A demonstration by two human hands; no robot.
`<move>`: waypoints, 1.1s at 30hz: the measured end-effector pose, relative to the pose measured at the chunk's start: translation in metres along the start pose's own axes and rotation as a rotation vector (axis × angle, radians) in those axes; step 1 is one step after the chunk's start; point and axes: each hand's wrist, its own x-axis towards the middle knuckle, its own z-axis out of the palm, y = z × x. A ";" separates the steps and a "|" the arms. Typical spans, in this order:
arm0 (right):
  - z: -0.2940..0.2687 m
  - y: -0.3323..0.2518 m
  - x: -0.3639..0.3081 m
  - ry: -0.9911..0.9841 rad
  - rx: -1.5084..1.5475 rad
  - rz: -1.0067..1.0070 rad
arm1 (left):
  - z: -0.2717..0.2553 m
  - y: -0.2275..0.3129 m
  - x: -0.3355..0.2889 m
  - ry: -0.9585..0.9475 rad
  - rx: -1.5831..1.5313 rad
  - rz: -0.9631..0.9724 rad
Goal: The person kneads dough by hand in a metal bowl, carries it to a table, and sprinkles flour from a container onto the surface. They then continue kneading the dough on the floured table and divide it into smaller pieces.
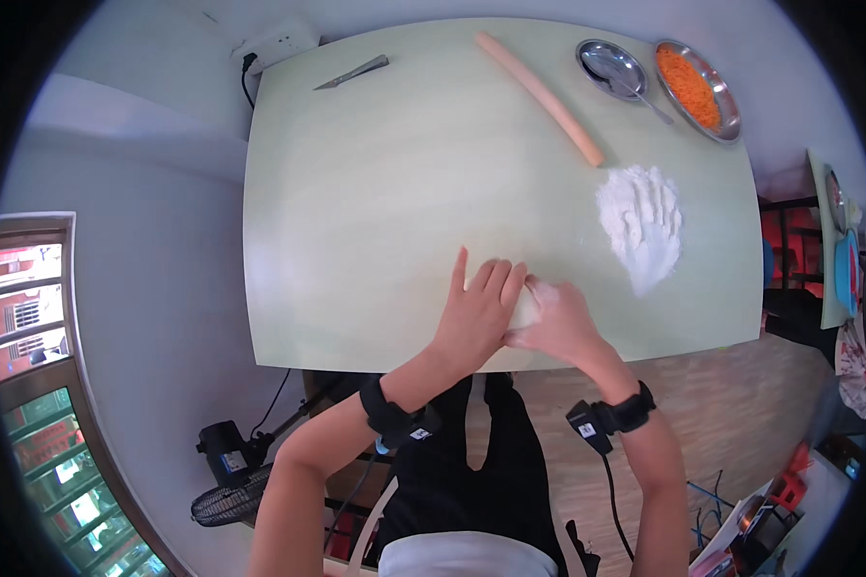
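A pale lump of dough (526, 310) sits near the table's front edge, mostly covered by my two hands. My left hand (481, 313) presses on its left side, fingers together over it and thumb sticking out away from me. Around the dough's right side curls my right hand (562, 322), its fingertips close to the left fingers. To the right of my hands a heap of white flour (640, 226) is spread on the table, with finger grooves in it. Beyond the flour lies a light wooden rolling pin (539, 96), set at a slant.
The pale green table (375, 221) carries a knife (353, 73) at the far left. At the far right are a metal bowl (601, 60) with a spoon (645, 98) and an oval metal dish (733, 120) of shredded orange food. A black fan (229, 495) stands below left.
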 end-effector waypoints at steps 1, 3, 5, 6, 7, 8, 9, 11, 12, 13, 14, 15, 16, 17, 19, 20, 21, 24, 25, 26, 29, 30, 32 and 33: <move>-0.001 0.005 -0.002 -0.002 0.159 -0.044 | 0.002 -0.001 0.001 0.051 -0.090 0.034; -0.004 0.002 -0.005 -0.011 0.321 -0.080 | 0.001 -0.002 0.004 0.044 -0.221 0.025; -0.013 -0.013 -0.004 -0.134 0.120 0.121 | -0.004 -0.011 0.009 -0.134 -0.184 -0.017; -0.014 -0.020 -0.005 -0.138 0.118 0.120 | -0.009 -0.013 0.013 -0.133 -0.186 -0.020; -0.013 -0.027 -0.008 0.065 0.003 -0.004 | -0.014 -0.016 0.018 -0.202 -0.212 -0.075; -0.010 -0.033 -0.008 0.268 -0.111 -0.129 | -0.017 -0.021 0.022 -0.269 -0.237 -0.131; -0.007 -0.038 -0.007 0.266 -0.117 -0.128 | -0.017 -0.026 0.027 -0.266 -0.243 -0.131; 0.001 -0.044 0.001 0.356 -0.694 -0.220 | -0.017 -0.041 0.035 -0.393 -0.444 -0.198; 0.005 -0.043 0.008 0.348 -0.696 -0.219 | -0.020 -0.049 0.038 -0.397 -0.452 -0.200; 0.011 -0.041 0.017 0.424 -0.663 -0.274 | -0.027 -0.057 0.040 -0.546 -0.615 -0.194; 0.016 -0.039 0.025 0.500 -0.628 -0.329 | -0.030 -0.063 0.042 -0.695 -0.778 -0.187; 0.020 -0.036 0.029 0.492 -0.631 -0.327 | -0.029 -0.067 0.043 -0.697 -0.786 -0.186; 0.023 -0.031 0.032 0.379 -0.654 -0.283 | -0.028 -0.071 0.045 -0.746 -0.724 -0.160; 0.024 -0.029 0.035 0.266 -0.674 -0.237 | -0.028 -0.074 0.046 -0.793 -0.661 -0.133; 0.023 -0.030 0.045 0.170 -0.648 -0.193 | -0.032 -0.078 0.045 -0.783 -0.634 -0.156; 0.022 -0.031 0.049 0.076 -0.621 -0.148 | -0.034 -0.080 0.046 -0.773 -0.606 -0.178; 0.020 -0.033 0.053 0.072 -0.621 -0.148 | -0.033 -0.082 0.046 -0.775 -0.610 -0.180; -0.002 -0.045 0.069 -0.080 -0.376 -0.057 | -0.031 -0.090 0.046 -0.721 -0.501 -0.092; -0.012 -0.048 0.077 -0.253 -0.285 0.026 | -0.030 -0.091 0.046 -0.712 -0.387 -0.036; -0.017 -0.050 0.084 -0.425 -0.189 0.106 | -0.029 -0.092 0.044 -0.701 -0.272 0.018; -0.023 -0.012 0.085 -0.675 0.402 0.110 | -0.043 -0.091 0.042 -0.398 -0.172 0.327; -0.019 -0.008 0.084 -0.683 0.406 0.105 | -0.046 -0.095 0.040 -0.405 -0.170 0.319; -0.008 -0.004 0.077 -0.841 1.108 0.213 | -0.050 -0.104 0.039 -0.069 -0.116 0.502; -0.003 -0.002 0.075 -0.841 1.108 0.212 | -0.051 -0.108 0.040 -0.069 -0.115 0.501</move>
